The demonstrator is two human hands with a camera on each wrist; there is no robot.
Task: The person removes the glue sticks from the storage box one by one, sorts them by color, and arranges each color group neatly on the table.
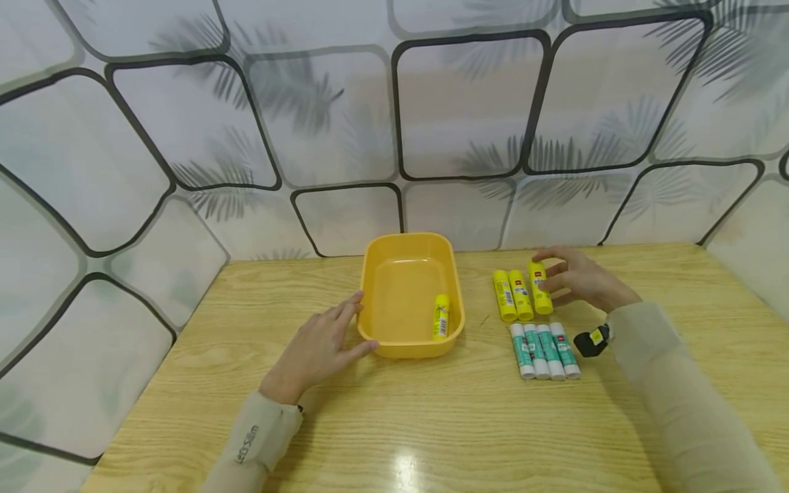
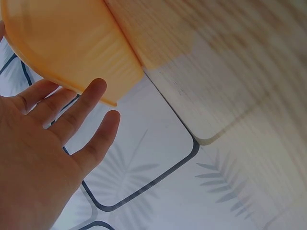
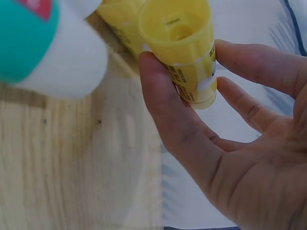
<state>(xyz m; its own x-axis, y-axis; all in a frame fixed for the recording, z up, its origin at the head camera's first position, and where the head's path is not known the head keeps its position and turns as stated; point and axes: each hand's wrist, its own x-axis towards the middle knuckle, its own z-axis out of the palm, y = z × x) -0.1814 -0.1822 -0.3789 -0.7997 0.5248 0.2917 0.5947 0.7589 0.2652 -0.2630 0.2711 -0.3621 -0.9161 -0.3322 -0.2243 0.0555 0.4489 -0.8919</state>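
My right hand (image 1: 578,279) pinches a yellow glue stick (image 1: 540,289) between thumb and fingers; in the right wrist view the yellow glue stick (image 3: 184,52) shows its hollow end. Two more yellow glue sticks (image 1: 513,296) lie just left of it. Below them is a row of several teal and white glue sticks (image 1: 544,350). My left hand (image 1: 317,349) rests against the left side and near corner of a yellow plastic tray (image 1: 407,349), its fingers spread. Inside the tray, at the right, lies one yellow glue stick (image 1: 441,317).
The wooden table (image 1: 431,424) runs back to a patterned wall (image 1: 345,116) behind the tray. A black device (image 1: 593,340) hangs at my right wrist, beside the teal glue sticks.
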